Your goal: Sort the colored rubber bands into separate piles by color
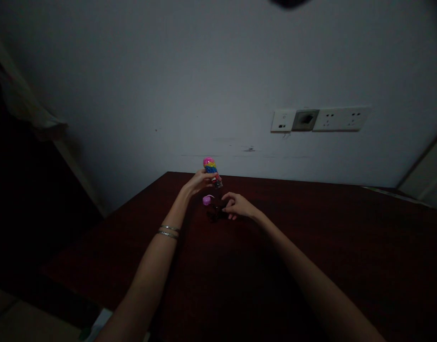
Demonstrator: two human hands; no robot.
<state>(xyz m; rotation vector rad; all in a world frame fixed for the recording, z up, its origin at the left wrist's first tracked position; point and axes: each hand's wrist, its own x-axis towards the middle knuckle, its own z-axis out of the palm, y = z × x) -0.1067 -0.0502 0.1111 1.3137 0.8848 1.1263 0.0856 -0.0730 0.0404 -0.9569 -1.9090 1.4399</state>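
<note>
Above the far part of the dark table, my left hand [199, 182] is closed around a small clear container [210, 167]. Pink, yellow, blue and red bands of small pieces show through its wall; it is held tilted. Below it lies a small purple piece [207, 200], which looks like a cap with a thin loop. Beside that is a dark brown object [214, 212], whose kind is lost in the dim light. My right hand [238, 206] has its fingers bent in a pinch at the right side of this dark object.
The reddish-brown table [311, 228] meets a grey wall [168, 71] at the back. A row of sockets and switches [321, 119] is on the wall at the right. A pale cloth [29, 104] hangs at the far left.
</note>
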